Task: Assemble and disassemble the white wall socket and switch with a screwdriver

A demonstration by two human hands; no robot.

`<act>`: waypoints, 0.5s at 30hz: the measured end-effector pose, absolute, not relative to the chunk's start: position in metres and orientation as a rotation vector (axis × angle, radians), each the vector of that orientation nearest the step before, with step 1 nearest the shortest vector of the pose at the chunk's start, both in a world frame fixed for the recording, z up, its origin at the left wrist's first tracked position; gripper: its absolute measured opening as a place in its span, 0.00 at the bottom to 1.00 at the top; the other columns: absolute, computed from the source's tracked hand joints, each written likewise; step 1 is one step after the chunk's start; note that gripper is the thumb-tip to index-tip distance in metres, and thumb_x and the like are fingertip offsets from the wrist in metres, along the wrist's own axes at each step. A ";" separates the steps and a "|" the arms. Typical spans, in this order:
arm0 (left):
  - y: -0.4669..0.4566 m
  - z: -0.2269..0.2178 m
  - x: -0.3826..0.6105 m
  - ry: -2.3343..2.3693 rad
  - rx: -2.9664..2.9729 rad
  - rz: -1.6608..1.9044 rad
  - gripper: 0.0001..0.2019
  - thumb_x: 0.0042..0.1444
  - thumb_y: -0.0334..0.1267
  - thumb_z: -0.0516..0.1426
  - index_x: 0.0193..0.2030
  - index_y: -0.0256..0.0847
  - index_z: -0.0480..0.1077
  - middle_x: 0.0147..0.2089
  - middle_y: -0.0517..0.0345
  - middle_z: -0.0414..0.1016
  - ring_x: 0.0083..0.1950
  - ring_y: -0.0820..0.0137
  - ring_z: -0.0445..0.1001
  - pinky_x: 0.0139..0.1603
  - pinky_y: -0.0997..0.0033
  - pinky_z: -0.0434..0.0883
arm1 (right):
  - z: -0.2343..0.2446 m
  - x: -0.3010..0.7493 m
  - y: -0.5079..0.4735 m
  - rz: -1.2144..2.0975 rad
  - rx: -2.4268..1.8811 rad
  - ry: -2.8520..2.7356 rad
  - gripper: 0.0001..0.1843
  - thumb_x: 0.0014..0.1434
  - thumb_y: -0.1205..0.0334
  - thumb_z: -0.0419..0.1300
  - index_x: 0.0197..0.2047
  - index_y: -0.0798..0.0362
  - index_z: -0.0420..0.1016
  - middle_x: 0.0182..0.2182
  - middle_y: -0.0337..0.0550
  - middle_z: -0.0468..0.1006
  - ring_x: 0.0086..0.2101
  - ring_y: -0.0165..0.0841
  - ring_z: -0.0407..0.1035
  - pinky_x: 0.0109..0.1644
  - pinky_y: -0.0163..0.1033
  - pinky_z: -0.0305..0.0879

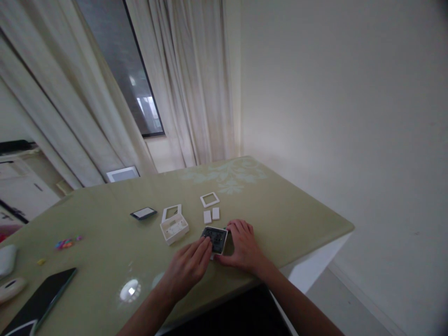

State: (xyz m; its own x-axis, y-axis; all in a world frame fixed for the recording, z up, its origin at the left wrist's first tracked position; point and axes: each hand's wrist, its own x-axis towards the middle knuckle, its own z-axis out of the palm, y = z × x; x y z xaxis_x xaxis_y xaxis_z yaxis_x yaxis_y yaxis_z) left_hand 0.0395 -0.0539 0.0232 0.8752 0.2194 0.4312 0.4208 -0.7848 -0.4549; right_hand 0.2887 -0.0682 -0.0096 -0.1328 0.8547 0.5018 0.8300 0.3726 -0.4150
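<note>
Near the table's front edge I have a square switch module (216,239) with a dark inner face turned up and a pale rim. My left hand (191,263) presses its fingertips together on the left side of that dark face; its thumb is mostly hidden. Along the right side, my right hand (244,245) grips the module between thumb and fingers. Just beyond lie two small white rocker plates (212,215) and a white square frame (210,199). To the left, an open white back box (175,228) touches another white frame (171,212).
A dark panel with a pale face (143,213) lies left of the box. Farther left are small colourful pieces (66,243), a phone (40,298) and a white mouse (11,289). A wall (332,116) stands to the right, curtains (192,84) behind the table (280,210).
</note>
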 end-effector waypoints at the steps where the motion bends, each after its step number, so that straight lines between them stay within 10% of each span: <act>1: -0.054 0.022 0.039 -0.465 -2.489 -0.496 0.20 0.69 0.20 0.52 0.62 0.30 0.75 0.60 0.37 0.85 0.58 0.52 0.85 0.54 0.57 0.81 | -0.009 0.289 -0.069 0.048 -1.454 -1.950 0.40 0.47 0.32 0.76 0.52 0.51 0.74 0.52 0.53 0.79 0.54 0.52 0.72 0.62 0.56 0.65; 15: -0.048 0.013 0.029 -0.608 -2.757 -0.618 0.18 0.70 0.23 0.56 0.61 0.40 0.75 0.59 0.43 0.85 0.55 0.53 0.85 0.54 0.52 0.83 | -0.007 0.305 -0.073 0.205 -1.440 -2.018 0.49 0.46 0.34 0.80 0.64 0.50 0.74 0.64 0.57 0.75 0.65 0.55 0.67 0.71 0.59 0.60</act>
